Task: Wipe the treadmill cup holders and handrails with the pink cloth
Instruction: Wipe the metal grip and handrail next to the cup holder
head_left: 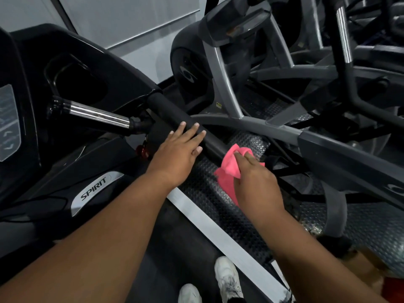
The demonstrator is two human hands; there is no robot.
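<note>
Between two outstretched arms, a black padded handrail (192,125) of a treadmill runs diagonally from the console down toward the right hand (253,173). That hand is closed around a bunched pink cloth (229,167), fingers pressing the fabric against the lower end of the rail, with folds of cloth spilling out below the palm. Just up the rail, the left hand (177,154) lies flat and empty, fingers spread and draped over the padded bar, close to the cloth but not touching it. Beyond the left hand's fingertips, a chrome grip bar (96,115) juts from the console, and a dark cup holder recess (74,77) sits farther up. Beside the left forearm, a silver badge (96,189) reads SPIRIT. Below both arms, two white sneakers (227,278) stand on the treadmill deck. Past the right hand, grey exercise machines (240,62) rest on studded rubber flooring (205,191).
</note>
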